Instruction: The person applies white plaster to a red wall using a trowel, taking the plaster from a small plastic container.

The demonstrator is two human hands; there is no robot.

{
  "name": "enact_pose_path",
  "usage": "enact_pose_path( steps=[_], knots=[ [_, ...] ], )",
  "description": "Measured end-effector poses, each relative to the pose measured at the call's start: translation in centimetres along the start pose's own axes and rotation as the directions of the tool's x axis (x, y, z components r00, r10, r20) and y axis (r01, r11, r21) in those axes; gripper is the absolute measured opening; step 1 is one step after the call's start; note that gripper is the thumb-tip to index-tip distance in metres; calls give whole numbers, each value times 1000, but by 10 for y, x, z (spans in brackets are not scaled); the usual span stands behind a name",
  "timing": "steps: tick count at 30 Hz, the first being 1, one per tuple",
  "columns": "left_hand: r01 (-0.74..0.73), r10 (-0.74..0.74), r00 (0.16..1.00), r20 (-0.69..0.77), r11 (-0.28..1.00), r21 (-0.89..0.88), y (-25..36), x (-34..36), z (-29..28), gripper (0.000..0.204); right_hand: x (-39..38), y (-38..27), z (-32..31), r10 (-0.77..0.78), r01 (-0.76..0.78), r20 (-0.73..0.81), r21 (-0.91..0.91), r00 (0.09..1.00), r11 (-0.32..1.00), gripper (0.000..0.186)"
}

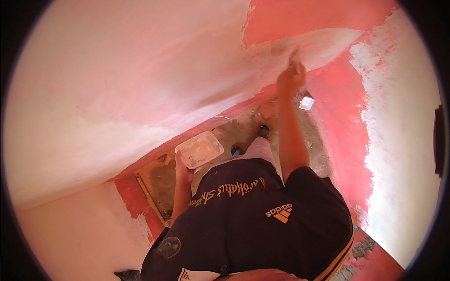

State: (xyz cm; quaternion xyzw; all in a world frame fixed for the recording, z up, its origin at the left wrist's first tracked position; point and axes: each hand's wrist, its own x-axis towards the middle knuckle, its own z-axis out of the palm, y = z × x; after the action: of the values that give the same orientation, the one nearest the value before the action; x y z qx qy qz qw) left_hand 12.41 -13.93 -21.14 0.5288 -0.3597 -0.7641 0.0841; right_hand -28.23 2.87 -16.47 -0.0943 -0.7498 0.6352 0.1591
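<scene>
In my left hand is a rectangular pale plastic tub, gripped at its left edge and held in front of my body. A little whitish material clings inside it. My right arm stretches forward to the wall, which is coated white over red. Up close to that wall, my right hand is closed and smeared by motion. Whatever its fingers hold, if anything, is too blurred to make out.
A small white container sits in the corner beyond my right arm. A red wall with a rough white patch rises at the right. The dirty floor has debris. A long thin strip lies along the left side.
</scene>
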Motion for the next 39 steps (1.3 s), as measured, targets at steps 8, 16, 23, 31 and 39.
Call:
enact_pose_path(
  steps=[8,16,23,31,39],
  knots=[
    [-15,16,999,52,1000,-21,7,8,4,66,-134,59,25,-504,506,278,72,818,860,28],
    [5,-4,1000,9,999,-46,3,5,4,64,28,18,21,-299,299,21,-139,954,944,24],
    [-2,2,994,106,1000,-3,5,8,-7,66,-114,74,3,-159,245,524,-98,837,965,34],
    [-31,33,998,51,999,-39,5,9,-1,64,55,37,29,-254,246,2,-250,967,936,40],
    [0,3,998,58,999,-41,9,9,-5,66,-64,38,-33,-336,494,365,-695,868,522,34]
  ],
)
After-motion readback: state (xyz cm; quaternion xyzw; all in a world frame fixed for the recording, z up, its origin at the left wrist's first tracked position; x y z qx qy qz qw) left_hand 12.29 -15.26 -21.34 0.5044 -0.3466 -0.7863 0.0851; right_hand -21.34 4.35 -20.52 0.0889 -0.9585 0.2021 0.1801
